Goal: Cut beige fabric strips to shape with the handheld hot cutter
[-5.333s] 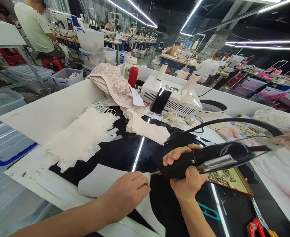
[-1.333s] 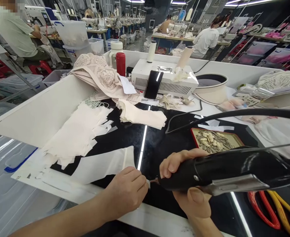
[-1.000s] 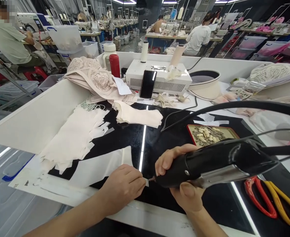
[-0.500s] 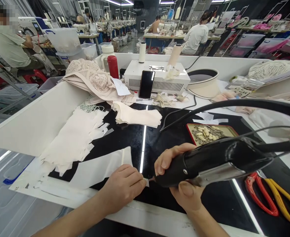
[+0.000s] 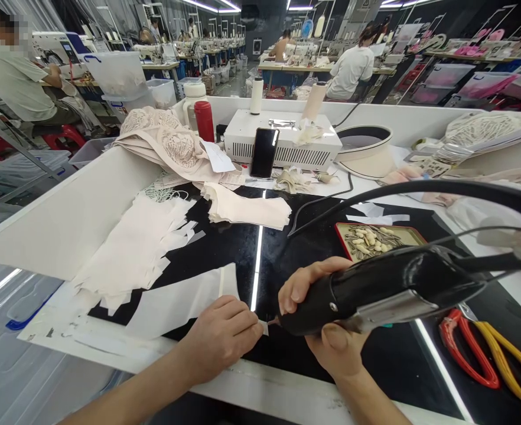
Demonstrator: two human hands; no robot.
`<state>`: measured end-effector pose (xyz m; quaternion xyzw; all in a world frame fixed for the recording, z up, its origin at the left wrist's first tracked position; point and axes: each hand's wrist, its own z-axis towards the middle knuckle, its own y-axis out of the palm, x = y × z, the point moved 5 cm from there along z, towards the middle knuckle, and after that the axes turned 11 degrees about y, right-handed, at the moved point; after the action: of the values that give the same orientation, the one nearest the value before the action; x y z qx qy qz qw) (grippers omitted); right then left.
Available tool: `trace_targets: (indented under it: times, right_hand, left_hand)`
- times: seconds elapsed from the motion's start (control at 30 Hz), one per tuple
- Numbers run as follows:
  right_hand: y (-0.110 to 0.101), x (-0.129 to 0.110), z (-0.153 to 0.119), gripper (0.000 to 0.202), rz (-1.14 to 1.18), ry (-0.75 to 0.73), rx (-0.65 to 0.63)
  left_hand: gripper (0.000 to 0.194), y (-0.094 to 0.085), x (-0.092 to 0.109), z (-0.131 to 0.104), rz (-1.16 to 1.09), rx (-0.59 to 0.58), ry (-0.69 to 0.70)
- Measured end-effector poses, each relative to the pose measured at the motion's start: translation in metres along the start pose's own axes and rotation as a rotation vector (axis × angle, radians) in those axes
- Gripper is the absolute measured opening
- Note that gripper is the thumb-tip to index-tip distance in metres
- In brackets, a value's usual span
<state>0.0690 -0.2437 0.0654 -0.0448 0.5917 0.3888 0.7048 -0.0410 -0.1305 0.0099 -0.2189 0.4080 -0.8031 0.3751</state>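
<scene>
My left hand (image 5: pixel 222 336) is closed near the front edge of the black work surface (image 5: pixel 216 242), its fingertips pinching the end of a white fabric piece (image 5: pixel 176 304). A small white tip of material shows past the fingers. My right hand (image 5: pixel 326 319) wraps round a thick black handheld tool (image 5: pixel 375 289) with a metal lever and a cable. The tool's thin tip points left and meets or nearly meets that white tip; contact is too small to tell. Left of centre lies a pile of cream fabric pieces (image 5: pixel 127 248), with a smaller stack (image 5: pixel 247 206) behind.
Red-and-yellow-handled scissors (image 5: pixel 468 348) lie at right, near a tray (image 5: pixel 413 236) of nuts. A phone (image 5: pixel 264 152) leans on a white box (image 5: pixel 236 133). The tool's black cable (image 5: pixel 420 188) arches across the right. Lace garments (image 5: pixel 172 141) lie back left. People sit at machines beyond.
</scene>
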Motion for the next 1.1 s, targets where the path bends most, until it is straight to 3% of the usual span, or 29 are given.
trace_targets:
  times: [0.6,0.77,1.1]
  right_hand:
    - [0.0,-0.001,0.0,0.041,0.007,-0.019,0.023]
    - [-0.001,-0.001,-0.001,0.031,-0.009,-0.003,0.024]
    - [0.001,-0.009,-0.013,0.041,-0.025,0.011,0.006]
  left_hand:
    - [0.013,0.0,0.0,0.001,0.026,0.014,-0.004]
    - [0.013,-0.002,0.0,0.003,0.023,0.013,0.012]
    - [0.016,-0.005,-0.001,0.005,-0.01,0.003,0.007]
